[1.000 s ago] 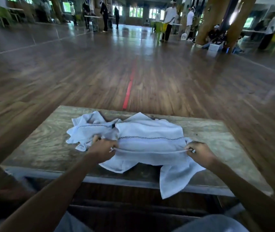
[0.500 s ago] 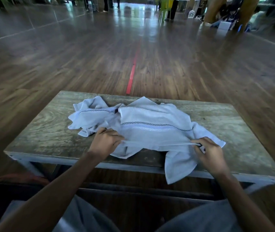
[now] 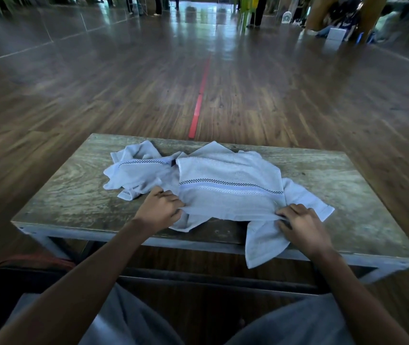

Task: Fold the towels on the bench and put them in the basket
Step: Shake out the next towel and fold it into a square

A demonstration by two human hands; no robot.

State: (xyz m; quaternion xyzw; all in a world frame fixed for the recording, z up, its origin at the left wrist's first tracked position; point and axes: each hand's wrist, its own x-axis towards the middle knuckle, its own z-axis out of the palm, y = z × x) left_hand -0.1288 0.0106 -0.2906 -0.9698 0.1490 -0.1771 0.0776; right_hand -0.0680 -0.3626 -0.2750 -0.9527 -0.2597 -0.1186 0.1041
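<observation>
A pale blue soft towel lies on top of a messy pile in the middle of the grey worn wooden bench. The left hand holds its near edge at one end, and the right hand holds the same edge at the other end. The left fingers are curled and pinch the cloth. The right fingers are curled too and pinch it. The edge runs straight between the two hands, so I think the person pulls it tight to make the towel flat for a fold.

The towel looks thick and fluffy. A thin dark checked stripe runs across it, with a smooth paler band just beside it. The cloth droops easily, so it needs two hands.

A second crumpled pale blue towel lies to the left, touching the first one. It has the same stripe and is all bunched up. More pale cloth peeks out from under the top towel and hangs over the near side of the bench. I cannot tell how many towels are there.

The bench top is flat and hard, with wavy wood grain. It is a good place to press cloth flat. I cannot see a basket for sure. No towel looks folded yet, so the job seems near its start.
</observation>
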